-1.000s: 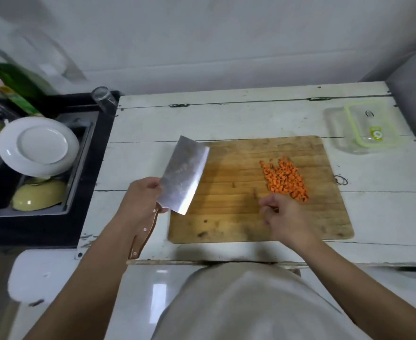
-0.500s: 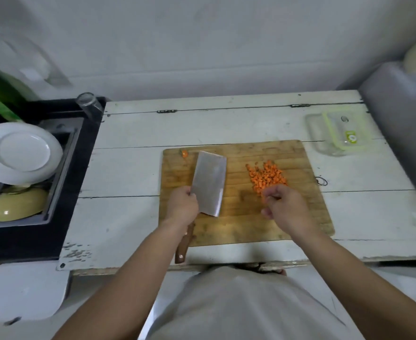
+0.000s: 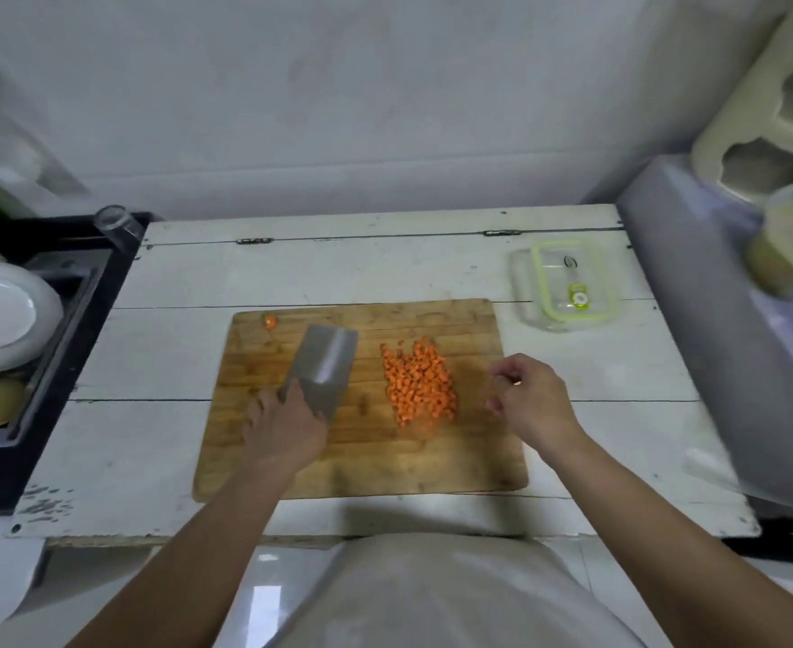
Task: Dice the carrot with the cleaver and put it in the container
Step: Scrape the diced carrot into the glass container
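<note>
Head view: the left hand (image 3: 287,425) grips the cleaver (image 3: 322,374), its broad blade reaching away from the knuckles, low over the cutting board (image 3: 366,470). Just to that hand's right lies the diced carrot (image 3: 418,383) in a heap. On the heap's other side hovers the right hand (image 3: 532,402), fingers loosely curled, holding nothing. Beyond it, off the board, sits the container (image 3: 567,287). Dicing looks done; next, I judge, the blade must slide under the heap to carry it there.
</note>
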